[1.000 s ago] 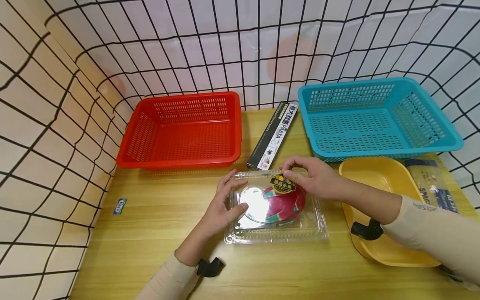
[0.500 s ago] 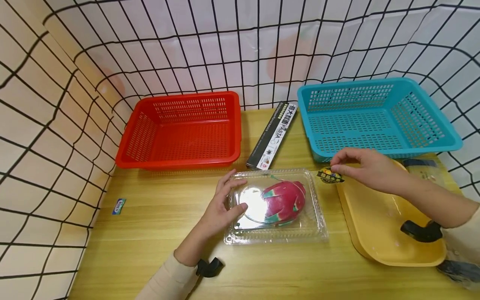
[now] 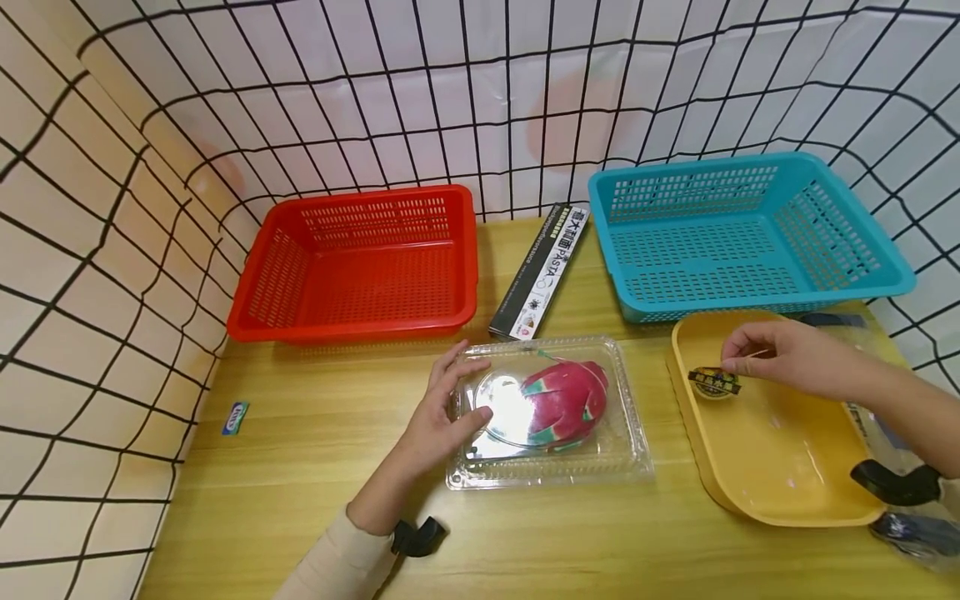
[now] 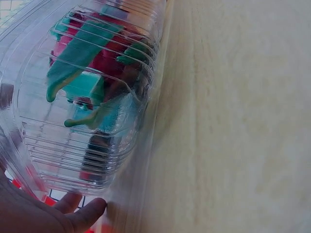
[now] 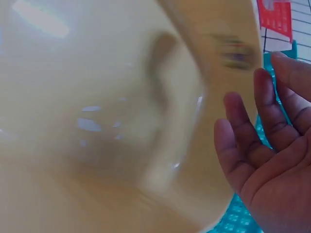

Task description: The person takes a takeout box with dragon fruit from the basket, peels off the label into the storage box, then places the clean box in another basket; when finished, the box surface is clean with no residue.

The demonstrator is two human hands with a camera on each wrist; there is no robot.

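Note:
A clear plastic clamshell box [image 3: 622, 454] lies on the table with a red-and-green dragon fruit [image 3: 566, 404] inside. My left hand [image 3: 442, 417] rests on the box's left side, its fingers spread. In the left wrist view, fingers [image 4: 87, 213] lie by the ribbed wall of the box [image 4: 73, 170]. My right hand [image 3: 783, 358] is over the yellow basin [image 3: 795, 467], thumb and fingers loosely bent. Just below its fingertips is a black-and-gold label [image 3: 714, 382]. The right wrist view shows this label [image 5: 238, 53] blurred and apart from the fingers.
A red basket [image 3: 360, 292] stands at the back left, a teal basket [image 3: 697, 258] at the back right. Between them lies a black-and-white pasta box [image 3: 540, 275]. A small blue-green packet [image 3: 235, 418] lies at the left. Black wire mesh [image 3: 510, 125] encloses the table.
My right hand has peeled the label off the clamshell lid and carried it right, over the yellow basin, where its fingers have let it go. The left hand has stayed on the box.

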